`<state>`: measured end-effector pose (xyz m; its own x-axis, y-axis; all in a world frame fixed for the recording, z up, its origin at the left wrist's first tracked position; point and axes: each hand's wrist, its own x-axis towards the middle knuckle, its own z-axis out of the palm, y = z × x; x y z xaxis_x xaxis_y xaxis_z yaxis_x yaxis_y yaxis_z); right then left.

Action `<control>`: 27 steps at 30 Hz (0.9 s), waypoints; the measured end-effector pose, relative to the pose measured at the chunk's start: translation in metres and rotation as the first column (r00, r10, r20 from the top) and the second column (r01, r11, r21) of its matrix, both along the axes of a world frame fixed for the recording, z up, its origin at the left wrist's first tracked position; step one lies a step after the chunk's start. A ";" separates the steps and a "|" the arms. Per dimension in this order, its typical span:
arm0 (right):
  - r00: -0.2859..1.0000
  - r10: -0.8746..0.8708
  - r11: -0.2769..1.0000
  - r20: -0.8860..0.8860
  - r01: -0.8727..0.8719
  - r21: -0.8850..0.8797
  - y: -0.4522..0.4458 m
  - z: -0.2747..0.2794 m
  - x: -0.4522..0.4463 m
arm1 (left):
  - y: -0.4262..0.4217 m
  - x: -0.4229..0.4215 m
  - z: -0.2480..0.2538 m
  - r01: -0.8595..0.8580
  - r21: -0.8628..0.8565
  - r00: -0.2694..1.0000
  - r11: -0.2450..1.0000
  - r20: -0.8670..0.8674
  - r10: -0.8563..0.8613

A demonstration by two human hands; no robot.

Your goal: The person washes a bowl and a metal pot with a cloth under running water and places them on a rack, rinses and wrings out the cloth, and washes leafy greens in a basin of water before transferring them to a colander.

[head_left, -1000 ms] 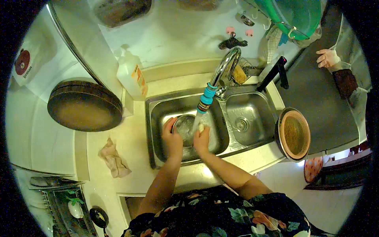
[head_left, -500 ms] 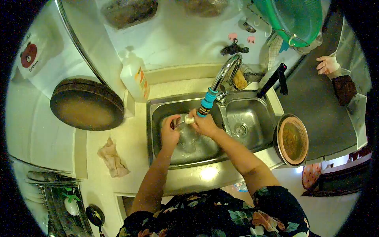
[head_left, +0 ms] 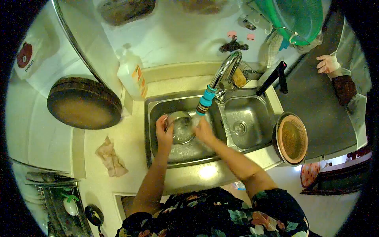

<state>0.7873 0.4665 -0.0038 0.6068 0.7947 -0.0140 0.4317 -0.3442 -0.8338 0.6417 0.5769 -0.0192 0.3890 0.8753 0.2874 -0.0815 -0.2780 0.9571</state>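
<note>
In the head view, the left hand point(head_left: 164, 132) is clamped on the rim of a metal bowl point(head_left: 182, 128), at its three o'clock inside the left basin point(head_left: 185, 157). The bowl has turned from edge-on to show its round inside, now exposed near the turquoise faucet nozzle point(head_left: 204, 102). The right hand point(head_left: 203, 131), at the nozzle's six o'clock, is blurred; I cannot tell whether it grips anything.
</note>
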 end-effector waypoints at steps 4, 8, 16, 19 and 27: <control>0.762 0.353 0.918 0.544 -0.393 -0.045 0.020 0.015 0.030 | 0.007 0.006 0.028 0.103 0.220 0.925 0.970 -0.380 -0.011; 0.902 0.027 0.987 0.431 -0.092 0.130 0.021 -0.024 0.020 | -0.004 0.018 0.017 -0.196 0.132 0.981 0.972 0.031 0.193; 0.188 -0.061 0.868 -0.980 0.496 0.041 0.015 -0.070 -0.097 | -0.040 0.022 -0.002 -0.343 -0.046 0.936 0.938 0.061 0.346; 0.243 -0.127 0.953 -0.962 0.300 -0.050 -0.007 -0.047 -0.084 | -0.034 0.017 -0.003 -0.307 -0.110 0.944 0.945 0.093 0.318; 0.962 -0.121 0.966 0.244 0.058 0.251 -0.081 -0.006 -0.051 | -0.009 0.030 -0.123 0.242 -0.891 0.912 0.384 0.344 0.224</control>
